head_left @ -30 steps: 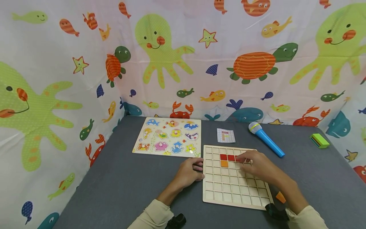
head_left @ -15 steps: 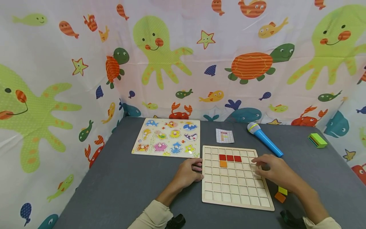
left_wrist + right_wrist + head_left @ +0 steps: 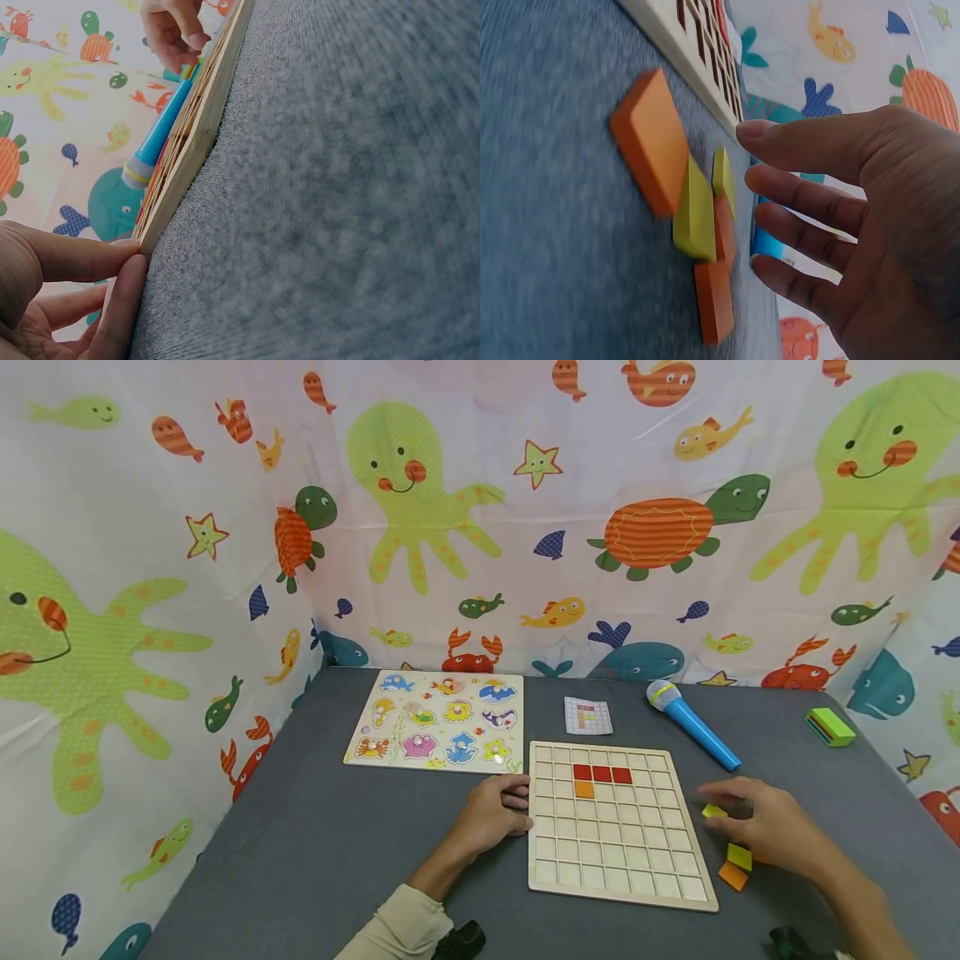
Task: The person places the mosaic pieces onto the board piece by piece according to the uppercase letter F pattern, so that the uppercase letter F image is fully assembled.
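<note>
A light wooden grid board (image 3: 618,852) lies on the grey table. It bears a row of three red tiles (image 3: 602,774) with one orange tile (image 3: 584,789) under the left one. My left hand (image 3: 487,814) holds the board's left edge, thumb and finger tips pressed to the rim in the left wrist view. Off the board's right side, my right hand (image 3: 776,827) hovers with parted, slightly bent fingers and nothing between them. Loose orange tiles (image 3: 651,142) and yellow tiles (image 3: 696,214) lie just below its fingertips in the right wrist view.
A sea-animal knob puzzle (image 3: 435,722) lies behind the board to the left. Farther back are a printed pattern card (image 3: 588,716) and a blue toy microphone (image 3: 697,727). A green block stack (image 3: 830,727) sits at the far right. A printed curtain (image 3: 480,518) encloses the table.
My right hand let go of the third red tile in the row, then moved right and toward me, off the board to the loose tiles. My left hand stayed at the board's edge.
</note>
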`<state>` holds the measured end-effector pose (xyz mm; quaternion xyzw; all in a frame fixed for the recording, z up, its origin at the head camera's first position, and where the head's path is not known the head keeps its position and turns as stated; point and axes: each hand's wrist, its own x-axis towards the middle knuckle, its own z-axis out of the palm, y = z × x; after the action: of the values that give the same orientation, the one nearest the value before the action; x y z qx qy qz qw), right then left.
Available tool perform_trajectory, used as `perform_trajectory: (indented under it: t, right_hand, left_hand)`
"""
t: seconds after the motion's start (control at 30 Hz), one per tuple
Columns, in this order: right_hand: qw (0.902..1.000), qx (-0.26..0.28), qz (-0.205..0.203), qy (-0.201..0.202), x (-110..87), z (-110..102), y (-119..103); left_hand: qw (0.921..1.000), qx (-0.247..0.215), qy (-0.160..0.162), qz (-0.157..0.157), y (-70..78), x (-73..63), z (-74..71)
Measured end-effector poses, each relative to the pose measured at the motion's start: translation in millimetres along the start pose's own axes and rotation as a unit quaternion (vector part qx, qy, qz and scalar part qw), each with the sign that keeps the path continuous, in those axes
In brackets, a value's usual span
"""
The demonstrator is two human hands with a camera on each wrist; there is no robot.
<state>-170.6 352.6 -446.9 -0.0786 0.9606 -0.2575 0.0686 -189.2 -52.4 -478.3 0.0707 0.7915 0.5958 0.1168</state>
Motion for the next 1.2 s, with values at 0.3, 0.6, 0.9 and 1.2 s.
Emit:
perform_trajectory:
  t: [0.3, 0.6, 0.9, 1.2]
  right_hand:
    - [0.9981, 0.001, 0.060, -0.017, -1.6, -9, 17]
    - [0.9979, -0.005, 0.062, -0.017, -4.1, -9, 24]
    - [0.9975, 0.004, 0.065, -0.027, -4.5, -8, 27]
    - [0.9985, -0.013, 0.053, -0.004, -7.3, -6, 33]
  left_hand:
    - [1.0000, -0.008, -0.002, 0.002, 1.2, -1.5, -1.1]
    - [0.9999, -0.014, -0.001, 0.000, 2.3, -2.9, -0.7]
    - [0.9997, -0.025, -0.002, 0.004, 2.8, -4.0, -0.7]
    - [0.9998, -0.018, -0.005, 0.006, 0.9, -3.7, -1.2]
